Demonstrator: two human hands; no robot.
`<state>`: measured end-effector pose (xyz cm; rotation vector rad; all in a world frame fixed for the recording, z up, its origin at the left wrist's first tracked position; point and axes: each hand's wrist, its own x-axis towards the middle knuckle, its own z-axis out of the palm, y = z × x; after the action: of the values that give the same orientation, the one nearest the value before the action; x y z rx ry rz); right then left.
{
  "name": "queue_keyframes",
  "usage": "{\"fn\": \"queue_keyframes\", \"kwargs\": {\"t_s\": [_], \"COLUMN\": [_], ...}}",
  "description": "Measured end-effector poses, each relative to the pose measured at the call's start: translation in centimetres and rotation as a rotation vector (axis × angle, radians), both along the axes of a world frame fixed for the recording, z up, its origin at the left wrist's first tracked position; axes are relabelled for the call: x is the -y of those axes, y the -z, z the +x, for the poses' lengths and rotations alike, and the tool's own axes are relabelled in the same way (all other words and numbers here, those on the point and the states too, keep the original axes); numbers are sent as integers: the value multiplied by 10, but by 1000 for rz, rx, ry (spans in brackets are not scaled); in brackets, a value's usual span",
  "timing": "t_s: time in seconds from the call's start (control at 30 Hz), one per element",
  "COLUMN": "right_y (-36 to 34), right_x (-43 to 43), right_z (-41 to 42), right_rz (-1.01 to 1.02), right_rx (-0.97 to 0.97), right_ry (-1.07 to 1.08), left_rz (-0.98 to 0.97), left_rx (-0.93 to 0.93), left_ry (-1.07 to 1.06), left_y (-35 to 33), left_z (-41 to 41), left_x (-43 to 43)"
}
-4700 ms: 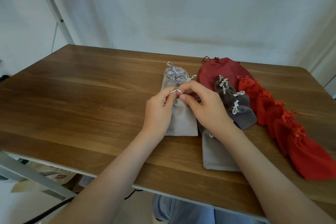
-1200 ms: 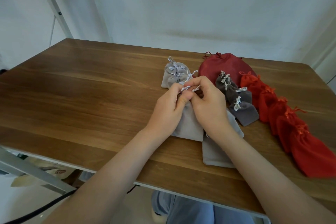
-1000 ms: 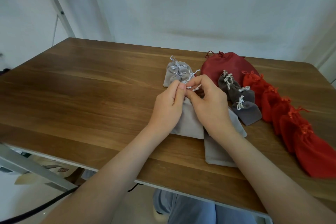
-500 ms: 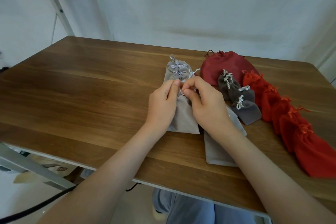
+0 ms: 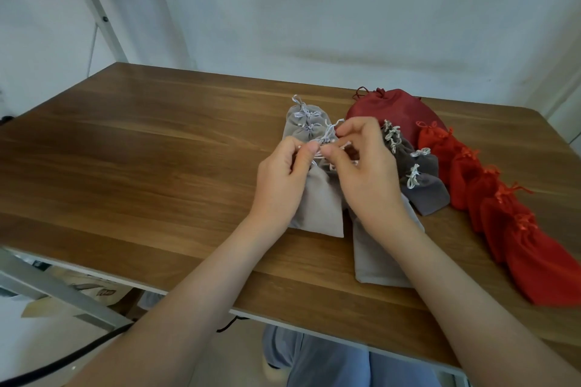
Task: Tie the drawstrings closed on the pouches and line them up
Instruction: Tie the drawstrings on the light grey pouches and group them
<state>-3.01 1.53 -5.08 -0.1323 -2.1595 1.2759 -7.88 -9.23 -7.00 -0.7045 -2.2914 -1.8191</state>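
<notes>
Light grey pouch (image 5: 320, 204) lies flat on the desk (image 5: 141, 166), mouth pointing away from the person. Both hands are at its neck. Left hand (image 5: 279, 179): fingers curled, thumb and forefinger pinching the white drawstring (image 5: 320, 154). Right hand (image 5: 367, 179): fingers likewise curled, thumb and forefinger pinching the same drawstring just beside the left. Whether a knot is formed cannot be told; the fingers hide it.

Positions relative to this pouch:
- Directly behind it and touching: tied light grey pouches (image 5: 303, 122), overlapping, white bows showing.
- Just to its right, nearer the person: a second flat grey pouch (image 5: 374, 258), partly under the right wrist, its mouth hidden.
- Behind and to the right: a large dark red pouch (image 5: 390, 107).
- To the right, beyond the right hand: overlapping dark grey pouches (image 5: 424, 185) with white bows.
- Farther right: a row of bright red pouches (image 5: 503, 217), overlapping and running toward the near desk edge.
</notes>
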Motion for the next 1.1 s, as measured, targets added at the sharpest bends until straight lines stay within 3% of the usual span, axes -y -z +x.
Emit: {"fn": "queue_keyframes", "kwargs": {"t_s": [0.1, 0.2, 0.33, 0.57, 0.77, 0.93, 1.1], "right_y": [1, 2, -2, -2, -3, -6, -6], "right_x": [-2, -4, -4, -5, -9, -18, -24], "right_z": [-3, -5, -4, -2, -3, -2, -2], "right_rz": [-87, -198, -345, -371, -662, -789, -844], "right_rx": [148, 277, 335, 316, 384, 382, 406], "right_ry": [-24, -189, -290, -298, -402, -465, -515], "left_rz": [29, 39, 8, -4, 167, 343, 330], "left_rx": [-7, -32, -107, -173, -28, 245, 326], "left_ry": [-50, -74, -77, -55, 122, 340, 412], "left_y": [-1, -2, -1, -1, -7, -6, -8], "left_z": [1, 2, 3, 3, -1, -9, -8], "left_x": [1, 1, 2, 4, 5, 5, 8]}}
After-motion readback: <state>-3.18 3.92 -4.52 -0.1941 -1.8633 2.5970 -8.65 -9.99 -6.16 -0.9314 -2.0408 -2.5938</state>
